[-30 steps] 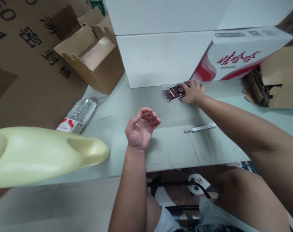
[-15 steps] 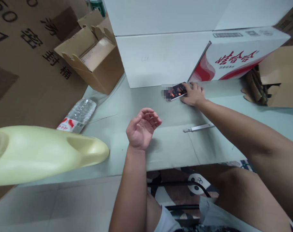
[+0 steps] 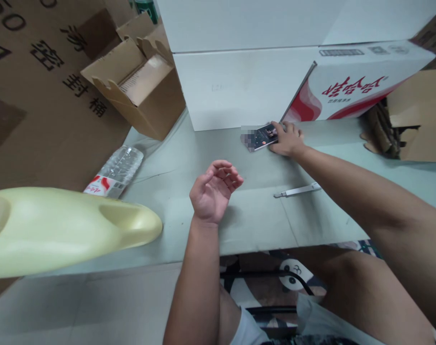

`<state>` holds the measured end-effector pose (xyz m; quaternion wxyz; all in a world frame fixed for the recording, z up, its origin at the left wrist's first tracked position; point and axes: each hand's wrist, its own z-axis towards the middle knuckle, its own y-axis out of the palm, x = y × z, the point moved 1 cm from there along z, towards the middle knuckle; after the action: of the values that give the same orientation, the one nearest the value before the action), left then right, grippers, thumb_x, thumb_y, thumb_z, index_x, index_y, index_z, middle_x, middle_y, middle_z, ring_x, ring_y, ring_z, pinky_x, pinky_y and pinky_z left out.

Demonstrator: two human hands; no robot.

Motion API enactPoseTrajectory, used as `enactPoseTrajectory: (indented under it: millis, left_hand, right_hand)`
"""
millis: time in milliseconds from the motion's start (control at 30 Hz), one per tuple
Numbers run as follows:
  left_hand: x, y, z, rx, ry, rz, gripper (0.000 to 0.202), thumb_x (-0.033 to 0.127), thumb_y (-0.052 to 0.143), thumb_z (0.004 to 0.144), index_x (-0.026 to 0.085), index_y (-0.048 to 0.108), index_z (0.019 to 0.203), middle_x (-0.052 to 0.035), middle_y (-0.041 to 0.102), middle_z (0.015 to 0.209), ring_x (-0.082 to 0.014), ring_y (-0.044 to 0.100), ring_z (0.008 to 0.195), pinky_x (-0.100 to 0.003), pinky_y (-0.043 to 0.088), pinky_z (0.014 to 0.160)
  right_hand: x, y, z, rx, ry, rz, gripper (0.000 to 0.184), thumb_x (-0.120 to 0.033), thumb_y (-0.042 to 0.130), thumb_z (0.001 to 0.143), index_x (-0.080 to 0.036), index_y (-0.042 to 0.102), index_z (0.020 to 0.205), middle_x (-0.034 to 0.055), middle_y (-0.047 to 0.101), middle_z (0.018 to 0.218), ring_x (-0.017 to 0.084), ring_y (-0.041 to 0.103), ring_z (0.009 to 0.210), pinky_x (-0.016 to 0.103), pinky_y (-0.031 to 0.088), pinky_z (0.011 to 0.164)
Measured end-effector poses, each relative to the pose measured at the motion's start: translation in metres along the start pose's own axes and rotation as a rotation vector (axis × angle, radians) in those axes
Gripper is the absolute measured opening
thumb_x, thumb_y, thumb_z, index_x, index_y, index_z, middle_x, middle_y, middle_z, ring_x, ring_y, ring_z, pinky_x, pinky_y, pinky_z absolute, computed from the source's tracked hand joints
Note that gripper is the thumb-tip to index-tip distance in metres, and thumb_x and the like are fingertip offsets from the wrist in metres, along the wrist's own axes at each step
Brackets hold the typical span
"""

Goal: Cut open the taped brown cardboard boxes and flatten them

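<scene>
A smartphone [image 3: 266,136] with a lit screen lies at the foot of the white box, its left end blurred by pixels. My right hand [image 3: 288,140] grips its right end, a finger at the upper edge and the thumb at the lower. My left hand [image 3: 215,191] rests on its side on the table, palm turned right, fingers loosely curled and holding nothing. Between my right forearm and the table's front edge lies a slim silver tool [image 3: 297,190], its kind unclear; the forearm is close to its right end.
White cartons [image 3: 239,88] stand at the back, one with red print. An open brown box [image 3: 146,91] and a clear plastic bottle [image 3: 119,167] are on the left. A large pale-yellow plastic object [image 3: 70,230] overhangs the front left. A torn cardboard box [image 3: 419,115] stands right.
The phone's screen now shows a different picture. Both hands stay nearly where they were, with only a slight shift of the whole view.
</scene>
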<state>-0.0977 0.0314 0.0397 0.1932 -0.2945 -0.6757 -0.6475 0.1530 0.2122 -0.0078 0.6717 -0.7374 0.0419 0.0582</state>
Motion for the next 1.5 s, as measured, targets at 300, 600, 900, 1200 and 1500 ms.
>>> enactPoseTrajectory:
  millis: [300,600,900,1200,1500]
  left_hand:
    - [0.001,0.001,-0.001,0.003,-0.005,-0.034,0.028,0.042,0.072,0.07,0.018,0.073,0.086,-0.0034,0.068,0.08,-0.0165,0.066,0.075,-0.031,0.056,0.078]
    - [-0.001,0.001,0.0,-0.018,-0.004,-0.045,0.027,0.041,0.072,0.071,0.019,0.074,0.085,-0.0039,0.069,0.08,-0.0166,0.065,0.075,-0.032,0.056,0.078]
    - [0.0,-0.002,-0.003,-0.013,-0.009,-0.013,0.028,0.042,0.071,0.072,0.019,0.072,0.087,-0.0039,0.068,0.081,-0.0173,0.065,0.076,-0.033,0.055,0.079]
    - [-0.006,-0.002,0.0,0.021,-0.04,-0.001,0.028,0.042,0.074,0.069,0.019,0.073,0.086,-0.0035,0.067,0.081,-0.0171,0.065,0.076,-0.032,0.055,0.079]
    - [-0.011,-0.003,0.006,0.039,-0.049,0.005,0.03,0.042,0.075,0.068,0.019,0.073,0.085,-0.0035,0.067,0.081,-0.017,0.065,0.077,-0.031,0.055,0.079]
  right_hand:
    - [0.007,0.004,0.003,0.0,-0.008,0.052,0.097,-0.042,0.064,0.075,-0.025,0.028,0.163,0.0192,0.025,0.167,0.049,0.029,0.152,0.071,0.021,0.12]
    - [0.014,0.023,-0.002,0.174,-0.084,0.116,0.084,-0.035,0.061,0.074,-0.025,0.041,0.155,0.0192,0.031,0.163,0.05,0.032,0.149,0.075,0.025,0.115]
    - [0.02,0.038,-0.009,0.352,-0.193,0.182,0.067,-0.032,0.053,0.076,-0.02,0.054,0.142,0.0203,0.048,0.149,0.043,0.046,0.137,0.067,0.034,0.114]
    - [0.019,0.037,-0.012,0.384,-0.235,0.233,0.063,-0.031,0.052,0.077,-0.024,0.056,0.14,0.0169,0.052,0.147,0.042,0.05,0.134,0.066,0.036,0.112]
    - [0.02,0.039,-0.01,0.367,-0.303,0.229,0.049,-0.035,0.051,0.082,-0.026,0.063,0.129,0.0144,0.053,0.149,0.039,0.048,0.138,0.065,0.034,0.112]
